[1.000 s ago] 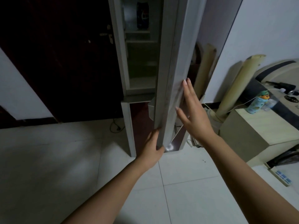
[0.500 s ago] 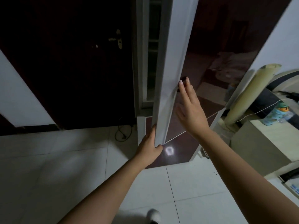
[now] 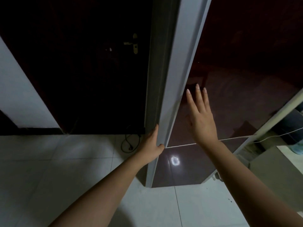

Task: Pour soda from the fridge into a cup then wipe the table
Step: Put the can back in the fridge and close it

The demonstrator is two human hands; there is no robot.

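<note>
The fridge's upper door (image 3: 246,63) has a glossy dark maroon front and a pale grey side edge (image 3: 180,71). It stands nearly flush with the fridge body, and the inside is hidden; no soda or cup shows. My left hand (image 3: 152,145) grips the lower part of that grey edge, thumb on the front and fingers behind. My right hand (image 3: 200,118) is spread flat with fingers apart against the maroon front, just right of the edge. The lower door (image 3: 188,174) below reflects a bright light.
A dark wooden room door with a brass handle (image 3: 134,44) stands left of the fridge. A black cable (image 3: 129,143) lies on the white tiled floor (image 3: 65,169). A beige cabinet (image 3: 278,174) with a bottle (image 3: 297,149) sits at the right.
The fridge door has swung towards closed, and its shelves are no longer visible. My right hand moved from the door's edge onto its maroon front. My left hand stays on the edge.
</note>
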